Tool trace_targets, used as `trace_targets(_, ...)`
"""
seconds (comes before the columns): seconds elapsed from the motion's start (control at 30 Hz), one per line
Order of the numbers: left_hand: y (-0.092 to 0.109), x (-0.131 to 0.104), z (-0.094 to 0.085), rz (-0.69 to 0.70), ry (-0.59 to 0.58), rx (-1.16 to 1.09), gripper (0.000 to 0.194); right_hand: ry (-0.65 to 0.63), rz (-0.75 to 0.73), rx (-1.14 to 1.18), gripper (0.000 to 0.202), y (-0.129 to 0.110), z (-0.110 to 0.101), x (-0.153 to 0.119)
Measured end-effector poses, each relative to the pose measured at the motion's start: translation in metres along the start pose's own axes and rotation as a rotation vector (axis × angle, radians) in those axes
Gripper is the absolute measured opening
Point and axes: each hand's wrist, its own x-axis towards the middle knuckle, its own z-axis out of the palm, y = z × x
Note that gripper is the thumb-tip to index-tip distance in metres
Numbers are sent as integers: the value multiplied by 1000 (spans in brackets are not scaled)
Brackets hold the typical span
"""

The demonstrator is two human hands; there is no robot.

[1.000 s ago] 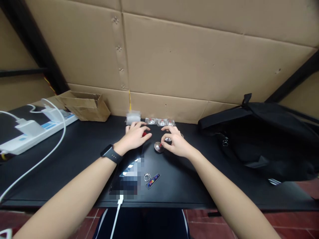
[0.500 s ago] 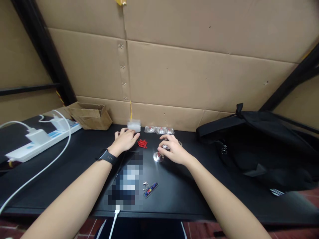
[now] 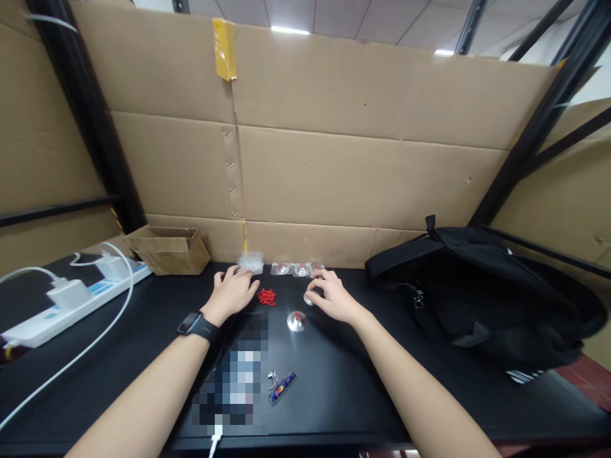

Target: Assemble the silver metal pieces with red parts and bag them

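Note:
My left hand (image 3: 235, 294) rests near the stack of clear plastic bags (image 3: 251, 262), its fingers apart and its fingertips at the near edge of the stack. Just right of it lies a small heap of red cords (image 3: 266, 297). My right hand (image 3: 333, 296) is over a silver disc (image 3: 310, 299) that its fingers partly cover; the thumb and fingers are curved, with a gap between them. Nearer me sits another shiny silver disc (image 3: 296, 321) with a red bit at its centre. Bagged silver discs (image 3: 301, 270) lie in a row by the cardboard wall.
A blurred-out device with a white cable (image 3: 216, 439) lies in front, beside a colourful keychain (image 3: 283, 388). On the left are a white power strip (image 3: 76, 306) and an open cardboard box (image 3: 177, 256). A black backpack (image 3: 482, 292) fills the right side.
The view has tilted up, showing more wall and the ceiling. My right hand has drawn away from the nearer silver disc, which shows whole now. My left hand stays by the bags.

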Motion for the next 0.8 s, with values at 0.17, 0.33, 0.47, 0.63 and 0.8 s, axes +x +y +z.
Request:
trace_targets(0.17,31,-7,-27,74,316,33,39,58,5,-6,7,6,-3,1)
trace_targets(0.33,55,-12,-26,307,283,-36,51,4,7,-162,14,10,-4,-2)
trace_targets(0.47,62,-14,-13,479,134,-99,53,-75,20,-246,29,10,-5,-3)
trace_targets(0.63,68,-23,-22,629,-47,-257,37,-145,10,-301,21,7,-6,-3)
trace_targets(0.8,76,-34,-34,747,-196,-352,17,-182,6,-290,21,8,-5,-3)
